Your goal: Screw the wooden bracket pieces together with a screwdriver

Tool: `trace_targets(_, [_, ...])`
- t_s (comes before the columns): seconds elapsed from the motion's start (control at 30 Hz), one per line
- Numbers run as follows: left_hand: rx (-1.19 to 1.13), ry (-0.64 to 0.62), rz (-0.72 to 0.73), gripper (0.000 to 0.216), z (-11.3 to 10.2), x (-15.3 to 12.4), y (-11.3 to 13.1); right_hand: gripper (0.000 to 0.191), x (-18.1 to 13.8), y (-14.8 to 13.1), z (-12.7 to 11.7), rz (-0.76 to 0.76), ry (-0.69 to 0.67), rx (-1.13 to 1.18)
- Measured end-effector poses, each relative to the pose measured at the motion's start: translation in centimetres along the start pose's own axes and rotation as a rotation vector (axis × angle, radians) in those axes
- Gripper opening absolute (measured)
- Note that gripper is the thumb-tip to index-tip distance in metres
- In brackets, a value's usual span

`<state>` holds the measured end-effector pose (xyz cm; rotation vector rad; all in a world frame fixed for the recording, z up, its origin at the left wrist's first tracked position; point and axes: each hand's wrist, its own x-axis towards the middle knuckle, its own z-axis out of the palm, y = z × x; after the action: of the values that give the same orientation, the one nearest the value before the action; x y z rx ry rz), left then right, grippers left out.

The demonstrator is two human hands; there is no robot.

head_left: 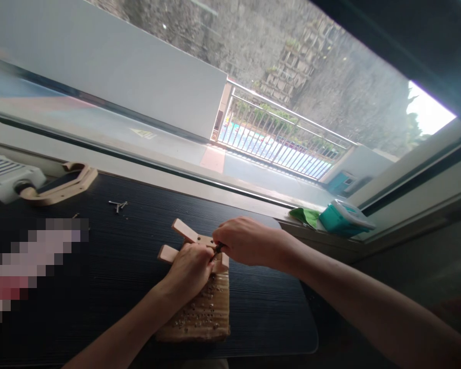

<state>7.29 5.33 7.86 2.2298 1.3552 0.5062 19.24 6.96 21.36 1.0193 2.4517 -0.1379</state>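
Observation:
My left hand [190, 269] rests closed on a small assembly of wooden strips [184, 231], pressing it against a cardboard pad [203, 318] dotted with several small screws or holes. My right hand [244, 241] is closed round a thin dark tool [217, 249] whose tip meets the wood between the two hands. The strips stick out to the left of my fingers, and the rest of the wood is hidden under my hands.
A dark table [100, 277] runs under a wide window. A curved wooden piece [63, 184] and a white device [3, 177] lie at far left, loose screws [118, 205] behind. A teal box [343, 218] and green cloth [305, 216] sit on the sill.

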Motion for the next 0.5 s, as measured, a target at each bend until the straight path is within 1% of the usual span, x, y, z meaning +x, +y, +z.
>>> trace_targets(0.17, [0.029, -0.024, -0.015, 0.018, 0.4, 0.0, 0.2, 0.022, 0.2, -0.2, 0.3, 0.063, -0.009, 0.0])
trace_targets(0.27, [0.023, -0.019, -0.017, 0.019, 0.3, 0.0, 0.3, 0.023, 0.2, -0.3, 0.2, 0.082, -0.011, -0.015])
trace_targets(0.4, [0.016, -0.039, 0.026, 0.016, -1.2, -0.2, 0.1, 0.022, 0.3, -0.4, 0.1, 0.077, -0.002, -0.03])
trace_targets(0.5, [0.14, -0.049, 0.057, 0.017, -2.3, -0.8, -0.4, 0.023, 0.5, -0.6, 0.0, 0.07, 0.008, -0.036])
